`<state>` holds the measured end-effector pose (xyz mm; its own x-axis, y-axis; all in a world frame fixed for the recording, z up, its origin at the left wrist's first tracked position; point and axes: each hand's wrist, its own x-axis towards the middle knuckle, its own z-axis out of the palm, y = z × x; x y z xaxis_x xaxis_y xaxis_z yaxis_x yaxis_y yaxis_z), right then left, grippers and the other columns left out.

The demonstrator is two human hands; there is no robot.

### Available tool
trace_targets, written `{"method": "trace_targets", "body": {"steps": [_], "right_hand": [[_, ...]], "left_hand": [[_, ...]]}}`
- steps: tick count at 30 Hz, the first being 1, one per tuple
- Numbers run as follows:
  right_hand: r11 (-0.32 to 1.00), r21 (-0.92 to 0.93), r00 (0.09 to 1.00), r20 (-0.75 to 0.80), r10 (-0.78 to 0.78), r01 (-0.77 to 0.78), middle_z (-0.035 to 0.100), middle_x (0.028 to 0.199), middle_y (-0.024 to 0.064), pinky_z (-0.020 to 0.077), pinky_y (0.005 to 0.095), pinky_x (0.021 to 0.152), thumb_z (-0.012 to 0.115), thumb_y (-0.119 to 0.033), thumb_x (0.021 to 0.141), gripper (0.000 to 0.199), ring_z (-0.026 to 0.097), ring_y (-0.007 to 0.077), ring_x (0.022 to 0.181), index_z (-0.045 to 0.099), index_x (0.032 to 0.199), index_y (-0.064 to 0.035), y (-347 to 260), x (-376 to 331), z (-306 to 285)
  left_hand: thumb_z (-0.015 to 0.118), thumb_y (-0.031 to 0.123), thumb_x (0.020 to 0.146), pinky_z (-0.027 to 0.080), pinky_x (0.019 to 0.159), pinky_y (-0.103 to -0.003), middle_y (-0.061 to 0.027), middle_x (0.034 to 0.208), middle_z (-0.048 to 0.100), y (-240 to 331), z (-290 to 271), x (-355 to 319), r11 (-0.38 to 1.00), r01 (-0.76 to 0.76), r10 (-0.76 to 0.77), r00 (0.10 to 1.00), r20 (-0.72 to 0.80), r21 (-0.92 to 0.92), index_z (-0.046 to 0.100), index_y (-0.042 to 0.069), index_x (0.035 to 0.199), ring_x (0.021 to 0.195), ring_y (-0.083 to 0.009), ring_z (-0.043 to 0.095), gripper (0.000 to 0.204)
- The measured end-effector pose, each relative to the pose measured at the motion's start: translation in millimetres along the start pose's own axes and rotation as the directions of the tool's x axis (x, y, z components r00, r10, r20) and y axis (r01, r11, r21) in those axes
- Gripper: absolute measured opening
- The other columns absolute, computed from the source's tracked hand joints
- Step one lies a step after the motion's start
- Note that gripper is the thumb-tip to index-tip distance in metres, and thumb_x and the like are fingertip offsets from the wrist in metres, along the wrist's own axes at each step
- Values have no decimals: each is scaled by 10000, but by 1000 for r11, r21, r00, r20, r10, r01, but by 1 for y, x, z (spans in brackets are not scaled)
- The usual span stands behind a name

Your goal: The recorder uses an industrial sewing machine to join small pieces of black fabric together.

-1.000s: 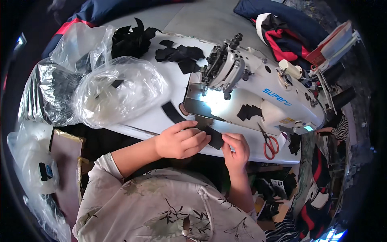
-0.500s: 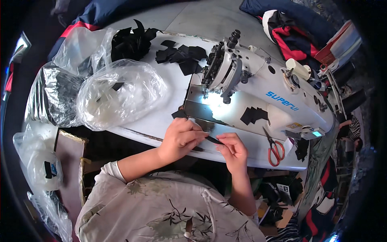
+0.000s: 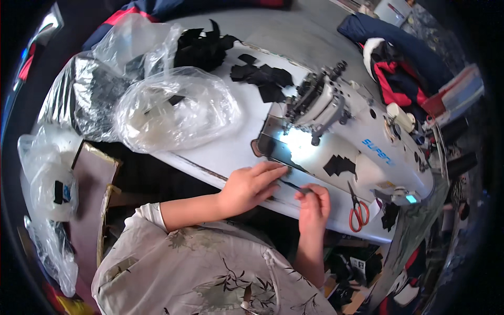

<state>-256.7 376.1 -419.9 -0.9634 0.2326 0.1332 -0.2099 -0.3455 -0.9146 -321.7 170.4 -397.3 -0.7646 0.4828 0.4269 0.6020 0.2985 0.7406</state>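
A narrow black strip [image 3: 290, 185] is kept flat on the table [image 3: 220, 157] – pressed under the spread left hand [image 3: 251, 186], its near end pinched by the right hand [image 3: 313, 203] – just short of the lit needle [image 3: 315, 140].

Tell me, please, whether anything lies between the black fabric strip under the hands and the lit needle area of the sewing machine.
Nothing visible does: the white table between the black fabric strip and the lit needle area looks bare.
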Motion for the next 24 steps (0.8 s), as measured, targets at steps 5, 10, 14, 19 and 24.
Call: {"method": "trace_targets", "body": {"steps": [5,10,14,19,24], "right_hand": [[995,-88,998,32,-51,54,578,1043,159,547,380,803,531,25,902,132,582,228,882,564,1025,-11,-14,-13,-13],[964,-237,977,199,-71,119,574,967,167,565,404,758,542,54,827,151,570,238,878,521,957,-20,-14,-22,-18],[962,-243,979,186,-77,122,570,957,158,566,396,739,551,62,791,177,565,233,864,520,941,-27,-13,-20,-14],[993,-106,998,40,-54,58,554,935,136,558,379,698,558,31,755,189,555,215,812,522,927,-40,-20,-13,-8],[998,1,996,-65,-63,63,559,931,141,572,361,680,577,33,733,188,566,224,786,527,900,-37,-18,-8,-3]], "left_hand": [[677,31,863,542,898,-407,-165,1364,549,-27,-4,-15,994,-104,105,994,-37,33,564,55,1330,1122,-375,611,481],[662,-5,858,534,885,-396,-145,1309,570,-45,-28,-8,998,-62,63,985,-163,13,609,46,1179,1050,-361,634,330],[666,11,888,535,876,-381,-144,1239,618,-57,-35,-9,981,-12,-27,981,-192,-195,616,49,1114,1060,-315,648,235],[665,116,960,537,785,-329,-112,939,706,-52,-43,-11,905,302,-321,947,-14,-300,613,55,1100,856,-228,685,162],[660,152,969,534,730,-308,-96,900,704,-51,-56,-9,942,329,-327,944,36,-71,607,63,1113,772,-177,680,177]]}}
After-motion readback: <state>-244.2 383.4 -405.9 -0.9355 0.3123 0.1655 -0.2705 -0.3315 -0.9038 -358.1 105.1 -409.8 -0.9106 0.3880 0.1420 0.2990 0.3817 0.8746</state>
